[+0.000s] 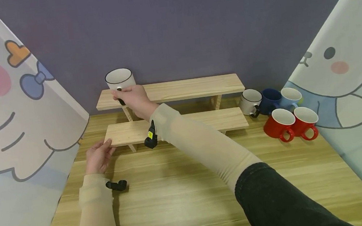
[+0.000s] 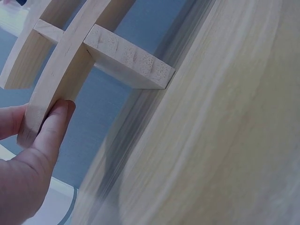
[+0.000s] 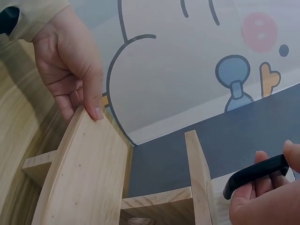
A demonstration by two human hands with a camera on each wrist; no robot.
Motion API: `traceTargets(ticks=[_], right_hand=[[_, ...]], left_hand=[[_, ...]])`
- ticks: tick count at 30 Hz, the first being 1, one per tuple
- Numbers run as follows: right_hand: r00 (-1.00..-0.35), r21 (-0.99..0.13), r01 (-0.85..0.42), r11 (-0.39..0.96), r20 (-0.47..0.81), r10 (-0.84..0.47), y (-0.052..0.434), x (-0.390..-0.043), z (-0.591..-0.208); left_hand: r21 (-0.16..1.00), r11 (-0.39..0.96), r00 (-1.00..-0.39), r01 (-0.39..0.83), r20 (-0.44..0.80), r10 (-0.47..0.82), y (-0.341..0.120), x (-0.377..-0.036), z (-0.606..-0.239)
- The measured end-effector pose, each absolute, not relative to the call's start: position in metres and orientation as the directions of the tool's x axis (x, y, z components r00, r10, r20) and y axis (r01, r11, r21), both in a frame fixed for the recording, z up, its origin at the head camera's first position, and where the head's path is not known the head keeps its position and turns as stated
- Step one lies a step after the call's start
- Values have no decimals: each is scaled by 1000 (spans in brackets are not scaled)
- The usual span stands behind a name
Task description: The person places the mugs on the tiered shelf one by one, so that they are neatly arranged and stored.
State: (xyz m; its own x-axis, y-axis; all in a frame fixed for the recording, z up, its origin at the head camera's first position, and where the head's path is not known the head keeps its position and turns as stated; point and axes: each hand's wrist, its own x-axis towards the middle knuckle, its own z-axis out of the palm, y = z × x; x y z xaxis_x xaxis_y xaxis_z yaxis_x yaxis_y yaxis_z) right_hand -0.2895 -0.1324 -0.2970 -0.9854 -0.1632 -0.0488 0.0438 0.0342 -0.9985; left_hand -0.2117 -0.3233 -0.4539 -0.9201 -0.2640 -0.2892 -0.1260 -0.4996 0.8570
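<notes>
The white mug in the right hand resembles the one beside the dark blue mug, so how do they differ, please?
The right hand grips the held white mug by its handle, while no hand touches the other white mug. The held mug is at the left end of the upper shelf; the other stands on the table. Both are white with a black rim and black handle.

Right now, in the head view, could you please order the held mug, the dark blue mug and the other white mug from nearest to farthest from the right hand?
1. Held white mug: in the right hand.
2. Other white mug: by the shelves' right end.
3. Dark blue mug: right of the other white mug.
</notes>
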Motion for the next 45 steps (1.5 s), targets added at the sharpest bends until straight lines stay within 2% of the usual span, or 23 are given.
traceTargets(ticks=[9,19,24,32,41,45], right_hand=[[-985,-996,-22,89,7,-171,-122,-284,-299],[-986,-999,-16,40,9,-167,-87,-277,-302],[-986,-1000,-18,15,15,-169,-56,-273,-302],[-982,-993,-84,-78,96,-165,4,-259,-307],[-977,-984,-154,-87,164,-136,78,-246,-322],[-979,-985,-168,-27,170,-114,110,-235,-328]], left_hand=[[856,-498,-914,-135,-302,-272,-324,-211,-451],[860,-492,-915,-140,-302,-267,-325,-209,-448],[857,-491,-909,-153,-318,-271,-326,-208,-450],[853,-499,-915,-152,-313,-256,-325,-206,-450],[858,-491,-913,-153,-313,-263,-324,-206,-451],[862,-485,-916,-150,-306,-260,-324,-205,-452]])
